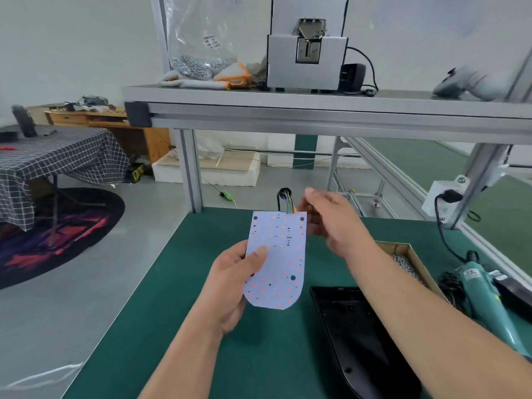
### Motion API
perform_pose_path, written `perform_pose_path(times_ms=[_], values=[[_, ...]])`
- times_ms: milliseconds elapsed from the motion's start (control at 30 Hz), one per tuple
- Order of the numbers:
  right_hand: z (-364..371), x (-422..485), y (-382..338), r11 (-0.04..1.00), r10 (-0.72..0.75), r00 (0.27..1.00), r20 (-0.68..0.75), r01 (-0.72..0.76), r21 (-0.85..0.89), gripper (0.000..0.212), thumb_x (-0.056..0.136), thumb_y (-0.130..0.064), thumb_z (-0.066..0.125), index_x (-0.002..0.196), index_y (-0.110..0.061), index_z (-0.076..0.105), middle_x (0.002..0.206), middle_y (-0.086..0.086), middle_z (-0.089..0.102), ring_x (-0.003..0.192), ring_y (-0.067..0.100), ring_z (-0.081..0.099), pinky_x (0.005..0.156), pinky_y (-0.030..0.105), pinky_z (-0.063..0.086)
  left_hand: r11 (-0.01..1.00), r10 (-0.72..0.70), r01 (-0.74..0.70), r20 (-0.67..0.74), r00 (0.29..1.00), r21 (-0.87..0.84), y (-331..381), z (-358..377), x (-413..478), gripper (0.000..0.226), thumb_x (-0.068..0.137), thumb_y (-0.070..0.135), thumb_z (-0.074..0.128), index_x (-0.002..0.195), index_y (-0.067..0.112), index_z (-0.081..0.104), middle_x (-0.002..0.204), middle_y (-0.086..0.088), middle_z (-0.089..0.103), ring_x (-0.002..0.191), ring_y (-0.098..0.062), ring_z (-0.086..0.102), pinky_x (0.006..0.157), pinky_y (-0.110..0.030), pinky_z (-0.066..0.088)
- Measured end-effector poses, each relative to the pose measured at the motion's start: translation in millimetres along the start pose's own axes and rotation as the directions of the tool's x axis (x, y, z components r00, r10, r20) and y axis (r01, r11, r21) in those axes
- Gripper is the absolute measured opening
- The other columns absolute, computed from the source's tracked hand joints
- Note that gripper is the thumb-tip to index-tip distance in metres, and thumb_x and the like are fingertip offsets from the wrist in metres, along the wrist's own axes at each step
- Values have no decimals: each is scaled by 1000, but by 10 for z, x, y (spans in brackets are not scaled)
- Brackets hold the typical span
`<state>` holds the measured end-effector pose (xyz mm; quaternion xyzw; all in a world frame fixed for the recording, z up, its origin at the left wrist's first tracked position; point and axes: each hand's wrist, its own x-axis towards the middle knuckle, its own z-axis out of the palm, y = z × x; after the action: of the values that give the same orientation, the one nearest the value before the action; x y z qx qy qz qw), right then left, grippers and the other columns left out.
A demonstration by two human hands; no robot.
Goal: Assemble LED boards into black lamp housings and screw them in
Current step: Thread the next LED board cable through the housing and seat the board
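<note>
left hand (233, 280) grips the led board (283, 254); right hand (331, 223) open beside it; screwdriver (483, 295) label unreadable.

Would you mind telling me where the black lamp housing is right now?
In the head view the black lamp housing lies on the green table at lower right, between the LED board and the teal screwdriver, below the box of screws.

We have open green surface (178, 283) left of the held LED board (283, 254). Rightward, the black lamp housing (362, 335), screw box (423, 269) and teal electric screwdriver (483, 295) block passage; the aluminium shelf (316, 110) caps us overhead.
</note>
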<state>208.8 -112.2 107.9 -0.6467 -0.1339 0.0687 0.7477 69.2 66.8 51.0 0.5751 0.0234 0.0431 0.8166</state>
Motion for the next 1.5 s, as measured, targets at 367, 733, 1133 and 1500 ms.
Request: perform_pose_path(times_ms=[367, 733, 1133, 1500], values=[[-52, -169, 1, 801, -85, 954, 286, 236, -550, 38, 104, -28, 62, 138, -45, 58, 127, -34, 62, 122, -1, 59, 109, 26, 44, 979, 13, 53, 319, 948, -195, 108, 49, -166, 49, 75, 33, 91, 116, 9, 78, 91, -9, 76, 71, -22, 74, 62, -30, 60], [43, -697, 298, 726, -195, 874, 444, 433, -534, 26, 112, -28, 52, 112, -7, 69, 102, 12, 72, 86, 16, 59, 90, 49, 57, 932, 49, 3, 132, 990, -363, -47, 197, -67, 51, 102, 31, 63, 147, 7, 58, 147, -15, 63, 121, -25, 69, 87, -37, 62], [-694, -605, 324, 175, -253, 884, 393, 441, -880, 6, 94, -23, 76, 89, -23, 73, 96, -10, 68, 103, 19, 55, 100, 33, 42, 735, 94, -46, 35, 995, -676, 175, 5, -64, 11, 93, 25, 70, 88, 16, 75, 87, 4, 59, 68, -7, 63, 72, -26, 62], [-1427, -748, 258, 484, -378, 913, -150, 56, -874, 18, 102, -18, 69, 119, -23, 74, 114, -9, 67, 94, 10, 66, 89, 31, 54, 796, -150, 236, 196, 969, -558, 121, 91, -82, 14, 100, 25, 53, 98, 13, 61, 83, 3, 51, 56, -3, 50, 39, -9, 42]])
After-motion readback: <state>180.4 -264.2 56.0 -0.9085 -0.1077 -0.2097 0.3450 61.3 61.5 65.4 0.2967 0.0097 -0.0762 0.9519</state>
